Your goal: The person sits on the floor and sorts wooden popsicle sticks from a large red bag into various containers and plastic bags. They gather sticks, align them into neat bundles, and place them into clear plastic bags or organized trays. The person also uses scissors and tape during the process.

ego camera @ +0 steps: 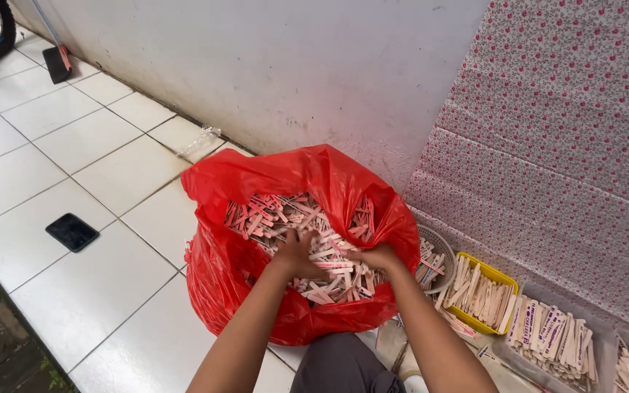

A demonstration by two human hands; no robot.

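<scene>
Head view | left hand (296, 255), right hand (378, 256) each clutching wooden sticks (329, 255) | inside red bag (220, 269)

I sit on a floor of big white tiles (96, 284). A full red bag (220, 276) stands on it by my knees. A flat black phone (72, 232) lies on a tile off to my left. Beside the bag sit a round basket (442, 247), a yellow tray (500, 280) and a clear tray (606, 338), all holding sticks.

Bright, even daylight; soft shadows, sharp pic.
</scene>
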